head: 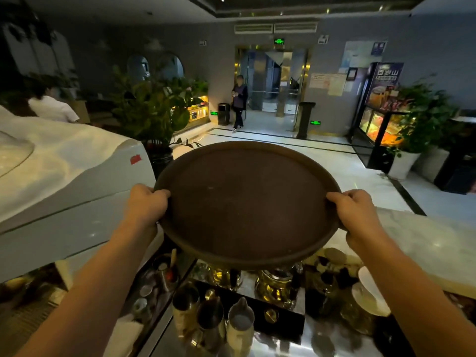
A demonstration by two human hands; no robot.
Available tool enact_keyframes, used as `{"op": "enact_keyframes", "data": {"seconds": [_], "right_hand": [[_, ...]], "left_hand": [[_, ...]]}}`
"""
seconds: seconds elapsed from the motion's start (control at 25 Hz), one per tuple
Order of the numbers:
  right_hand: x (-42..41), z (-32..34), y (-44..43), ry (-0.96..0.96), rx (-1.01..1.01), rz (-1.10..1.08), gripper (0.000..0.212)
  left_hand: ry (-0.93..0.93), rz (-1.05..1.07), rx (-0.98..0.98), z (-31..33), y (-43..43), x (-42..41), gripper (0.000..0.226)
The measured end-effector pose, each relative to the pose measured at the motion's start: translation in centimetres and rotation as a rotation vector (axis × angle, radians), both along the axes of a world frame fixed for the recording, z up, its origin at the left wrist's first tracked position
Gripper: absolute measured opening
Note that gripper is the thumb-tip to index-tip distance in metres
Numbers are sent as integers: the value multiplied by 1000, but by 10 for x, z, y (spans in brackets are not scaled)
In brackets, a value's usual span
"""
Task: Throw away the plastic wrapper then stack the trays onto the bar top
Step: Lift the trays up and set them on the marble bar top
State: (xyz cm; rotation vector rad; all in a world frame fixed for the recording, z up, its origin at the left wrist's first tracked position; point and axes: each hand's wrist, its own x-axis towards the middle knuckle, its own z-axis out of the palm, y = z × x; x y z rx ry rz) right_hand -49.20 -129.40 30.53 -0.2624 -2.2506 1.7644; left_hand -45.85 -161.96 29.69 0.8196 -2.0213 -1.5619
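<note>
A large round dark brown tray [247, 202] is held level in the air in front of me, above the lower work counter. My left hand [148, 204] grips its left rim, thumb on top. My right hand [356, 212] grips its right rim the same way. The white marble bar top [422, 240] runs to the right just beyond the tray, and the tray's right edge overlaps its near end. No plastic wrapper is in view.
Below the tray the lower counter holds metal jugs [206, 320], gold teapots [277, 284], cups and white plates [371, 295]. A white covered counter [64, 163] rises at the left. Potted plants [152, 112], a bin [223, 113] and a walking person [239, 101] stand beyond.
</note>
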Motion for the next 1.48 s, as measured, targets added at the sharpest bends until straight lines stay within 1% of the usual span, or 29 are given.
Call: {"op": "enact_keyframes", "data": {"seconds": [0.04, 0.16, 0.24, 0.44, 0.6, 0.68, 0.84, 0.96, 1.0, 1.16, 1.24, 1.32, 1.48], "right_hand": [[-12, 1, -3, -1, 24, -11, 27], [-56, -2, -11, -12, 115, -38, 19], [-85, -5, -17, -32, 151, -41, 19], [-163, -29, -33, -95, 201, -92, 33], [-227, -52, -40, -128, 206, -104, 24], [-258, -64, -44, -136, 207, -91, 22], [-312, -98, -53, -164, 252, -59, 23], [-343, -126, -59, -188, 288, -43, 22], [-352, -136, -61, -193, 306, -39, 22], [-380, -171, -68, -236, 379, -13, 23], [-387, -186, -70, -256, 402, -4, 27], [-394, -202, -70, -281, 426, -4, 34], [-393, -222, -72, -315, 479, 15, 31]], "left_hand": [[-4, -4, 4, -2, -4, -18, 23], [-15, -36, 16, -12, -17, -72, 25], [2, -56, 43, -18, -23, -105, 28], [5, -71, 88, -35, -38, -190, 45], [-39, -69, 138, -54, -53, -257, 53], [-55, -67, 136, -64, -58, -288, 53], [-70, -63, 70, -93, -62, -331, 48], [-100, -61, -9, -123, -69, -354, 34], [-120, -52, -21, -132, -71, -360, 33], [-193, -46, -60, -169, -78, -380, 37], [-236, -54, -100, -184, -80, -385, 36], [-295, -60, -149, -199, -83, -390, 35], [-383, -117, -298, -215, -83, -396, 35]]}}
